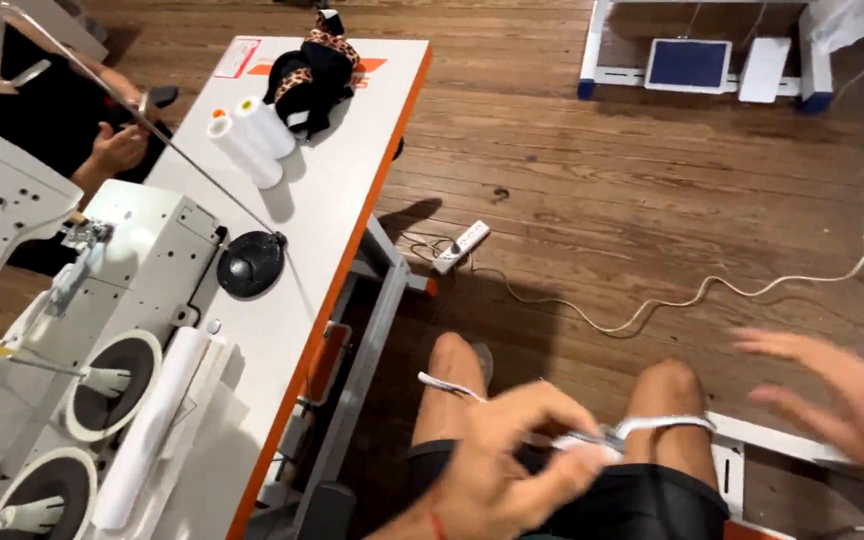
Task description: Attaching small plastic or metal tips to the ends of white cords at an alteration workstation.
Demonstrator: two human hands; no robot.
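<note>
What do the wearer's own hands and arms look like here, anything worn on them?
Both hands are bare, no gloves. The left hand has a thin red string band on its wrist and no sleeve visible on the forearm. The right hand is motion-blurred at the frame edge; no ring, watch or sleeve can be made out on it.

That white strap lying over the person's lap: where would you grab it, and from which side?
Probably the free loop of the white strap draped over the knee, coming from above with the open right hand. It arches clear there, while the left hand already pinches the middle.
</note>
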